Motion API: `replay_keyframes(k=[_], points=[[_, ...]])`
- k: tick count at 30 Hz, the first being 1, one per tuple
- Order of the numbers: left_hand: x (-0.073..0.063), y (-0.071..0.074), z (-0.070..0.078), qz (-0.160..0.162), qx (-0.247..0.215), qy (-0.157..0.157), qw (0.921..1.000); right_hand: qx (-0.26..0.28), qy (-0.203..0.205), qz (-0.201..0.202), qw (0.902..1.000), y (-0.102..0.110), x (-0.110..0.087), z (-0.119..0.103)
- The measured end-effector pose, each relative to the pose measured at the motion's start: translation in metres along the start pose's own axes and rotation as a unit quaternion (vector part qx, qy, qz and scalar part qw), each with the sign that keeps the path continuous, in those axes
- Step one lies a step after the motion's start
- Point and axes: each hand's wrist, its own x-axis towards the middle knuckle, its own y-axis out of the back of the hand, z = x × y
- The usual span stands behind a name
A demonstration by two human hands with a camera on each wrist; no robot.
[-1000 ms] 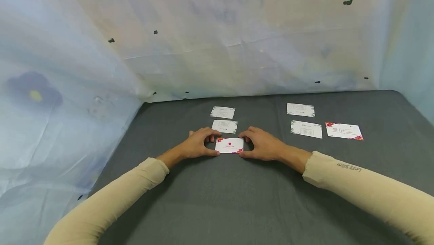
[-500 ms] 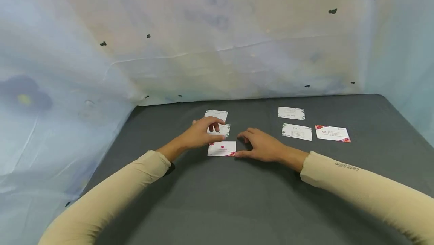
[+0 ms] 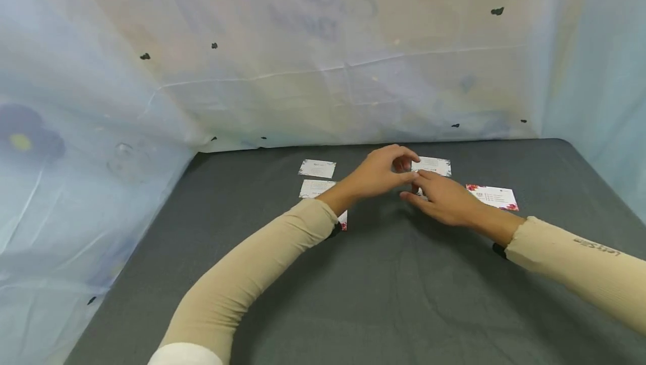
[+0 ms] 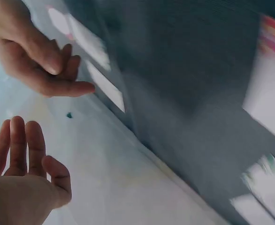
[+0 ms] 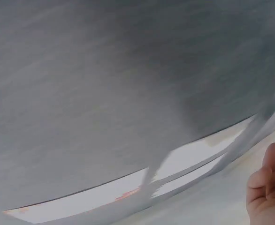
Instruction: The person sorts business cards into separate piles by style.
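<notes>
My left hand [image 3: 381,171] hovers over the back right of the table, fingers loosely bent and nothing between them. Close beside it, my right hand [image 3: 444,198] is held above a leaf-cornered white business card [image 3: 421,191], which it mostly covers. Just behind the hands lies another leaf-cornered business card [image 3: 433,165]. A business card with red flowers [image 3: 494,197] is to the right of my right hand. In the left wrist view, the left hand [image 4: 27,178] has spread fingers with no card in them.
On the left lie two leaf-cornered business cards [image 3: 317,168], one in front of the other. A flowered business card [image 3: 344,220] is mostly hidden beneath my left sleeve [image 3: 262,258]. Grey cloth [image 3: 373,297] covers the table, and a pale curtain [image 3: 313,90] hangs behind it.
Both hands have left the flowered card at the middle and moved right, towards the leaf-cornered cards. That card stays on the table, now partly covered by the left forearm.
</notes>
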Motion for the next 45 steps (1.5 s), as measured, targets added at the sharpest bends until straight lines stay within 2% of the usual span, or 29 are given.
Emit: replay_keyframes(k=[3, 7, 13, 19, 21, 24, 27, 31, 36, 41, 45], points=[[0.015, -0.011, 0.010, -0.012, -0.058, 0.009, 0.9982, -0.023, -0.023, 0.003, 0.9995, 0.012, -0.012, 0.020], [0.028, -0.034, 0.014, -0.033, -0.112, 0.050, 0.9919, -0.016, -0.042, 0.011, 0.9989, 0.019, -0.031, 0.047], [0.046, -0.063, 0.017, -0.023, -0.153, 0.105, 0.9823, 0.033, -0.041, 0.024, 0.9983, 0.030, -0.050, 0.081], [0.063, -0.089, 0.022, -0.015, -0.166, 0.149, 0.9746, 0.032, -0.044, 0.023, 0.9983, 0.040, -0.067, 0.110], [0.068, -0.098, 0.022, -0.016, -0.136, 0.146, 0.9797, 0.024, -0.058, 0.025, 0.9977, 0.040, -0.073, 0.120], [0.076, -0.108, 0.021, -0.018, -0.061, 0.134, 0.9890, 0.014, -0.063, 0.027, 0.9975, 0.040, -0.084, 0.133], [0.084, -0.117, 0.022, -0.025, 0.016, 0.126, 0.9916, 0.002, -0.059, 0.024, 0.9979, 0.040, -0.094, 0.144], [0.094, -0.125, 0.027, -0.047, 0.051, 0.139, 0.9878, 0.001, -0.053, 0.015, 0.9985, 0.038, -0.103, 0.151], [0.103, -0.132, 0.036, -0.054, 0.103, 0.140, 0.9833, 0.012, -0.059, 0.015, 0.9981, 0.039, -0.110, 0.155], [0.104, -0.135, 0.036, -0.060, 0.159, 0.153, 0.9735, 0.001, -0.064, 0.023, 0.9977, 0.039, -0.110, 0.156], [0.103, -0.134, 0.034, -0.053, 0.171, 0.161, 0.9706, -0.028, -0.061, 0.031, 0.9973, 0.039, -0.110, 0.156]])
